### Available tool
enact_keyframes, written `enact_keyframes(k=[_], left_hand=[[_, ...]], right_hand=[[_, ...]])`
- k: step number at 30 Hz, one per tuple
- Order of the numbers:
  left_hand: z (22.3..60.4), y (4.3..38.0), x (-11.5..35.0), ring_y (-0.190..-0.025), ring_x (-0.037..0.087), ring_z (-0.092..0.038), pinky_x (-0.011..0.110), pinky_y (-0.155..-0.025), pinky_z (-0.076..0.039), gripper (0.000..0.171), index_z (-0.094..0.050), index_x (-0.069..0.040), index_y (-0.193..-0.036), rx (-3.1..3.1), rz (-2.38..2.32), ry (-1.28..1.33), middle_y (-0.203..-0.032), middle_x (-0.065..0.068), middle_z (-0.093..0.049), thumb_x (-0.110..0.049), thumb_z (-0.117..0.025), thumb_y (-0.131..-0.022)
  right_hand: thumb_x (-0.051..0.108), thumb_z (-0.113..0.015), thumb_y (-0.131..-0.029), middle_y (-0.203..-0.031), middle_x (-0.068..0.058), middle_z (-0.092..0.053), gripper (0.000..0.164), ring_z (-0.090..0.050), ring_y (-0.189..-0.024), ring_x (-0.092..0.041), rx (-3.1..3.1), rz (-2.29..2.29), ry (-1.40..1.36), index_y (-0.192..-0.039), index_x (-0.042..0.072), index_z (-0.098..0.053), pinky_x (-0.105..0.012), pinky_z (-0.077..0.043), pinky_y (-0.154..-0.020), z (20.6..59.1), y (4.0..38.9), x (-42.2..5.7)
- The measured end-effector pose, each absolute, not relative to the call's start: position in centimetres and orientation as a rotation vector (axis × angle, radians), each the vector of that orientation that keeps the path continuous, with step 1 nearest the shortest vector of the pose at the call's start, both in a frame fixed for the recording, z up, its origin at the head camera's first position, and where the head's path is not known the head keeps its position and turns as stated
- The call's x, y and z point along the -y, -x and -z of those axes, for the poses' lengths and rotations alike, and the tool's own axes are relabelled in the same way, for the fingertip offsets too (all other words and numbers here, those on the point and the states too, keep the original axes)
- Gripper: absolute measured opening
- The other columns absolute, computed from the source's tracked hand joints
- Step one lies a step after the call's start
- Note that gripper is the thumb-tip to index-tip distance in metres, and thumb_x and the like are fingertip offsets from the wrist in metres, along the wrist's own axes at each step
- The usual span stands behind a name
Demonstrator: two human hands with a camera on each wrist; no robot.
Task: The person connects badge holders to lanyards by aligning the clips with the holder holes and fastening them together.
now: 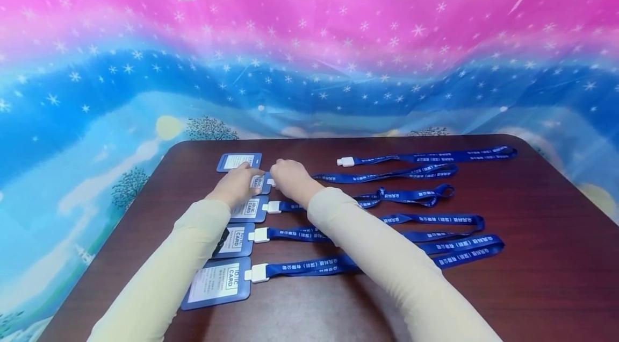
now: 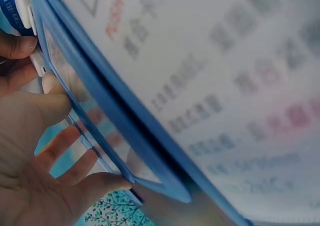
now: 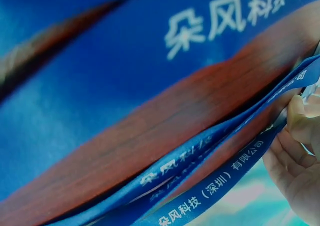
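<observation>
My left hand [image 1: 236, 187] pinches a blue ID card holder [image 1: 263, 184], second from the back of a column of similar holders. At that holder's short edge, my right hand [image 1: 292, 180] pinches the white clip [image 1: 271, 183] of a blue lanyard [image 1: 338, 177]. The left wrist view has the left thumb and fingers on the holder's edge, with the right fingertips [image 2: 20, 46] beside them at the clip. In the right wrist view, the right hand [image 3: 297, 171] has thumb and fingers together at the lanyard's end. Whether clip and holder are joined is hidden by the fingers.
Farthest back lies a card holder [image 1: 232, 162], apart from its lanyard's white clip [image 1: 345, 162]. Nearer, three holders, such as the front one [image 1: 217, 283], lie with lanyards [image 1: 309, 266] stretched rightward across the brown table [image 1: 541, 277]. A patterned cloth [image 1: 309, 62] hangs behind.
</observation>
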State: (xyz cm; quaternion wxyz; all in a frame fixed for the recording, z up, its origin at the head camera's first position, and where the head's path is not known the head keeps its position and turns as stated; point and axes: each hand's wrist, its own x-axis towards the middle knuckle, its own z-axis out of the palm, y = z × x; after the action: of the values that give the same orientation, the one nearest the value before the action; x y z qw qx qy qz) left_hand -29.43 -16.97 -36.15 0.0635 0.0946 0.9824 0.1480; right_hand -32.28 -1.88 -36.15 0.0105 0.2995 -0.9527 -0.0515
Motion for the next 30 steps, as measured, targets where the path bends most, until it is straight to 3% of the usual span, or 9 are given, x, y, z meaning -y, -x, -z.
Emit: enact_keyframes(k=[9, 14, 23, 30], left_hand=[[36.0, 29.7, 17.4, -0.135, 0.042, -0.041, 0.064, -0.103, -0.037, 0.05, -0.056, -0.014, -0.142, -2.99, -0.344, -0.335, -0.148, 0.021, -0.041, -0.021, -0.069, -0.094], [35.9, 29.8, 17.6, -0.137, 0.041, -0.038, 0.068, -0.103, -0.034, 0.05, -0.055, -0.016, -0.142, -2.975, -0.332, -0.339, -0.149, 0.019, -0.041, -0.023, -0.068, -0.094], [35.8, 29.8, 18.0, -0.139, 0.039, -0.036, 0.066, -0.107, -0.031, 0.047, -0.054, -0.018, -0.143, -2.981, -0.268, -0.355, -0.15, 0.017, -0.041, -0.033, -0.061, -0.099], [36.0, 30.0, 18.3, -0.136, 0.037, -0.042, 0.061, -0.108, -0.034, 0.033, -0.064, -0.015, -0.132, -3.067, -0.26, -0.448, -0.145, 0.015, -0.049, -0.022, -0.058, -0.1]], right_hand=[[0.025, -0.064, -0.098, -0.119, -0.007, -0.065, 0.027, -0.063, -0.105, -0.019, 2.995, 0.155, -0.937, -0.12, 0.011, -0.071, -0.033, -0.054, -0.09, 35.8, 31.9, 1.6], [0.022, -0.06, -0.099, -0.126, -0.008, -0.063, 0.027, -0.061, -0.112, -0.02, 3.076, 0.064, -0.941, -0.122, 0.009, -0.069, -0.036, -0.05, -0.098, 35.3, 31.9, 1.0], [0.024, -0.056, -0.102, -0.119, -0.004, -0.064, 0.028, -0.06, -0.109, -0.018, 3.039, 0.059, -1.071, -0.127, 0.015, -0.066, -0.036, -0.049, -0.098, 34.5, 32.5, -1.5], [0.023, -0.056, -0.102, -0.116, -0.004, -0.065, 0.024, -0.061, -0.11, -0.02, 3.013, 0.044, -1.039, -0.12, 0.014, -0.07, -0.037, -0.05, -0.096, 33.8, 33.6, -4.7]])
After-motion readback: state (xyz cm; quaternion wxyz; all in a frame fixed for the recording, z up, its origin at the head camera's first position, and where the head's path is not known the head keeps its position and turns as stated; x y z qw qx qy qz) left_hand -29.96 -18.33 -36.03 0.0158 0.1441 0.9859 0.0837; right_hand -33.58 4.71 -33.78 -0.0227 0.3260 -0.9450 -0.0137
